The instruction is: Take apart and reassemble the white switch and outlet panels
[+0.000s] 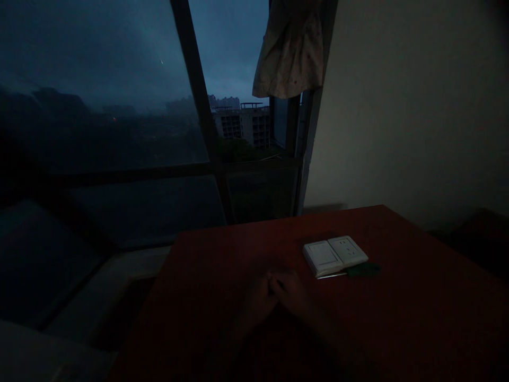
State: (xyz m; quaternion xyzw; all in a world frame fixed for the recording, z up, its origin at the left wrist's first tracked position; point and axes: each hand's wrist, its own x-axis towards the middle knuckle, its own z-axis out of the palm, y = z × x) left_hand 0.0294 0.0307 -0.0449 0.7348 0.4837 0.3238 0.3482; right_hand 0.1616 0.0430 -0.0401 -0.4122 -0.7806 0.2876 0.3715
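From where I stand, following the head view, the room is very dim, and a person's two bare hands meet over a reddish table. Taking the hands as the middle of the dial and twelve as straight ahead, the left hand comes in from seven o'clock and the right hand from five. They are pressed together, fingers curled inward, with a small dark gap below the knuckles; the gloom hides how the fingers fit around each other.

At two o'clock from them, a little apart, two white square plates lie face up side by side, edges touching. The nearer one, a switch plate, shows one broad outlined panel; the other, a socket plate, has small dark slots. Along their near edge lies a screwdriver, its bright shaft close against the plates and its green handle pointing toward three o'clock.

Beyond the table, from ten to twelve, I see a dark-framed window, with a concrete building outside under a dull blue sky. A pale cloth hangs high near twelve, and a plain wall fills one to two.
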